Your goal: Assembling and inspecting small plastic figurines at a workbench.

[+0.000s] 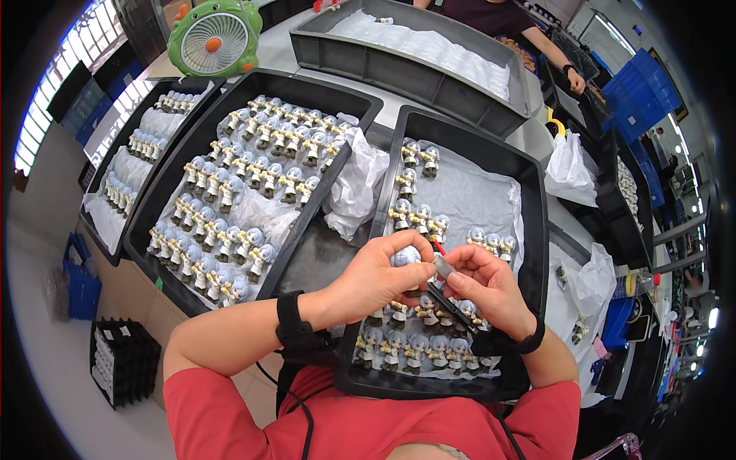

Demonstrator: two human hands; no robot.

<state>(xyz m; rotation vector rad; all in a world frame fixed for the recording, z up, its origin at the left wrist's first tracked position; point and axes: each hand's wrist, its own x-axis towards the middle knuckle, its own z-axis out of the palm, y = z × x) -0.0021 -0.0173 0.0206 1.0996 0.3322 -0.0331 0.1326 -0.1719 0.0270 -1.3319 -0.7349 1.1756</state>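
Head view shows, leftmost, a narrow black tray (103,230) with a few figurine rows, then a wide tray (192,165) packed with small grey-haired figurines. Next, the left hand (376,280) is closed around one figurine (406,257), while the right hand (483,284) grips a thin tool (445,268) at its head, above the right tray (537,230), which is only partly filled. Judging by that, much work seems to remain.

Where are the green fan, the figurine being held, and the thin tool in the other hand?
Green fan (214,38), head view: on its round white grille.
Figurine (405,255), head view: on its pale hair, in the left hand (376,277).
Thin tool (443,268), head view: on its tip, in the right hand (487,285).
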